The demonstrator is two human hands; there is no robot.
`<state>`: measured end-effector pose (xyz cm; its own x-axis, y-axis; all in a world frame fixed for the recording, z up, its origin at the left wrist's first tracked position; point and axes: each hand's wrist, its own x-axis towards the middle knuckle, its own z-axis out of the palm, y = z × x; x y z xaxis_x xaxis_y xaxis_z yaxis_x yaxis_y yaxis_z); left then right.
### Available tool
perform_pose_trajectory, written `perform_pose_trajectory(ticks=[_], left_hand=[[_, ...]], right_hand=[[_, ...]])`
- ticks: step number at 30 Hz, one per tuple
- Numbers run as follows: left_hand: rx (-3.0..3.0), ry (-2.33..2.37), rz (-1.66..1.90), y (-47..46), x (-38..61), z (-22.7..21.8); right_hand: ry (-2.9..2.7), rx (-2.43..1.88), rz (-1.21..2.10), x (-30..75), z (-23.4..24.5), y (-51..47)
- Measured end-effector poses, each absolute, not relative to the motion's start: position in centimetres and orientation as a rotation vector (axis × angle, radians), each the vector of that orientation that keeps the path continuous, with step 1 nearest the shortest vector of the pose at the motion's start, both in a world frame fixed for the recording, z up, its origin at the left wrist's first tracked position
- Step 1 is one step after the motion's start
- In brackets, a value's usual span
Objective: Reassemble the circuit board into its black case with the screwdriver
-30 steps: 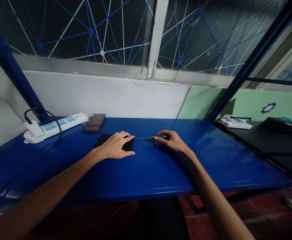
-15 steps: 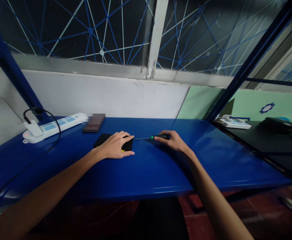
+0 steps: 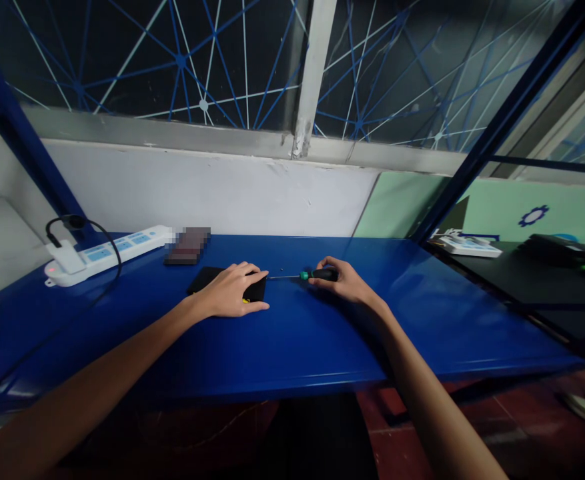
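A flat black box (image 3: 258,288) with a bit of yellow at its near edge lies on the blue table. Across its top rests my left hand (image 3: 232,290), gripping it with the fingers over the far side and the thumb along the near side. Thumb and fingers of my right hand (image 3: 345,279) are closed on a screwdriver (image 3: 326,274) with a black and green handle. Its shaft lies nearly level, pointing left, and the tip meets the right side of the box. Whether the tip sits in a screw is too small to tell. A tiny dark piece (image 3: 281,269) lies beyond the shaft.
A white power strip (image 3: 122,249) with a plugged-in black cable (image 3: 117,257) stands at the back left, beside a blurred-out dark rectangular object (image 3: 188,247). Blue frame posts rise at both sides. On a black table (image 3: 537,280) to the right lie white and dark items.
The fingers of my right hand have loosened and shifted on the screwdriver handle, with the index finger lifted higher. My left hand and the box stay in place.
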<state>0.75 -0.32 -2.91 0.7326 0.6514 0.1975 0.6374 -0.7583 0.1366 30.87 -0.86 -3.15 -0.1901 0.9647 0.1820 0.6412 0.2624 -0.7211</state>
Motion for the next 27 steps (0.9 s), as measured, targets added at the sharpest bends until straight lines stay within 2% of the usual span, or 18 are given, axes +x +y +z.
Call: perform_pose_trajectory(ticks=[27], left_hand=[[2.883,1.085,0.332,-0.4,0.8,-2.8]], right_hand=[[-1.983,-1.526,0.604,30.4,-2.1,-1.4]])
